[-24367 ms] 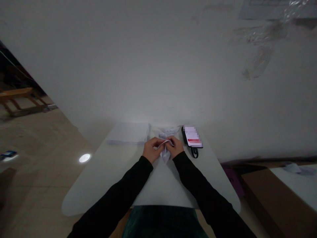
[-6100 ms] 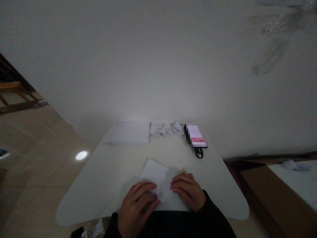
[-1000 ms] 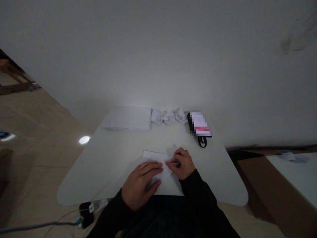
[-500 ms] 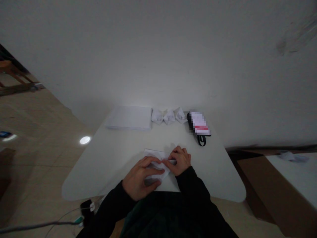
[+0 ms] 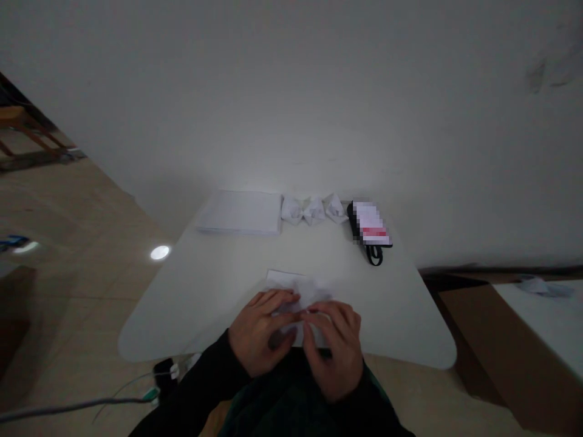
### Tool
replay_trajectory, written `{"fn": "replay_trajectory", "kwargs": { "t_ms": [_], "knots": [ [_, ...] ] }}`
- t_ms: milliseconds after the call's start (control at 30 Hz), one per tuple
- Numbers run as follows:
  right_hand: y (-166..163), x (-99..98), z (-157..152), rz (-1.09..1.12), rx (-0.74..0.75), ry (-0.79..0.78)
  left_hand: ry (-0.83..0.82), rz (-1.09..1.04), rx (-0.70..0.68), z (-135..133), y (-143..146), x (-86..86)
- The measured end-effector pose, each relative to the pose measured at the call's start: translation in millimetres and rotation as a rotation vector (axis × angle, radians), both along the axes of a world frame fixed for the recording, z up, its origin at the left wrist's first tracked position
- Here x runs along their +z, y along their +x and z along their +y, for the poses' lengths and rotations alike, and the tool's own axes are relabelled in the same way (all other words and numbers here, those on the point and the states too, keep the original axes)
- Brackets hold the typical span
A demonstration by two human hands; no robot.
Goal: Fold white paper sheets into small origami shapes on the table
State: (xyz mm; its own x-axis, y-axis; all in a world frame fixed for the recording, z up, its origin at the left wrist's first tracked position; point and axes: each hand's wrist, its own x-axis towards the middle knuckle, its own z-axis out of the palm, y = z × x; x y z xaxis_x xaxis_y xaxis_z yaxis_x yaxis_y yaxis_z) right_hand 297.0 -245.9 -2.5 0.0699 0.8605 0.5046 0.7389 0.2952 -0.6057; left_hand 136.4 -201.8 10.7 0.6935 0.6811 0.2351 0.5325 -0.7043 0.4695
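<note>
A white sheet of paper [image 5: 296, 288], partly folded, lies on the white table [image 5: 218, 285] near its front edge. My left hand [image 5: 259, 331] rests on the paper's left part with fingers curled and pressing down. My right hand [image 5: 334, 349] sits beside it, fingertips pinching the paper's near edge. Both sleeves are black. The part of the paper under my hands is hidden.
At the table's far edge lie a stack of white paper [image 5: 241, 212], three small folded paper pieces [image 5: 313, 209] and a dark phone with a strap [image 5: 370, 230]. A cable and plug [image 5: 159, 373] lie on the floor at left. A brown box [image 5: 492, 340] stands at right.
My right hand has pulled back toward me and now lies close to the left hand over the paper's near edge. The paper looks more folded.
</note>
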Motion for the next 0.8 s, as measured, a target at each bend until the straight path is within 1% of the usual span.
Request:
{"fn": "replay_trajectory", "kwargs": {
  "t_ms": [33,100,200,267,333,433,533,633,733,800],
  "knots": [
    [-4,-2.4,-8,-0.039,0.039,0.017,0.003,0.000,0.008,0,0,0.2],
    [-8,-10.5,-17,-0.118,0.069,0.095,0.003,0.010,0.017,-1,0,0.7],
    [-5,-22.1,-19,-0.222,0.085,0.136,0.000,0.064,-0.003,-2,-1,1.1],
    [-3,-25.3,-18,-0.253,0.074,0.134,0.006,0.101,-0.024,-2,-1,-0.4],
    [-1,-25.5,-19,-0.259,0.048,0.126,0.017,0.114,-0.028,-2,-2,-3.7],
    [3,-24.5,-18,-0.259,-0.013,0.072,0.034,0.103,-0.020,-1,-2,-10.1],
    [17,-23.9,-11,-0.299,-0.067,0.024,0.056,0.085,-0.021,-1,-3,-14.5],
    [33,-21.3,1,-0.359,-0.059,-0.004,0.068,0.078,-0.013,-4,-2,-15.2],
    [36,-17.8,7,-0.353,-0.055,0.013,0.071,0.087,0.009,-9,1,-13.9],
    [32,-17.7,5,-0.308,0.019,0.064,0.063,0.099,0.028,-12,1,-13.5]
  ]
}}
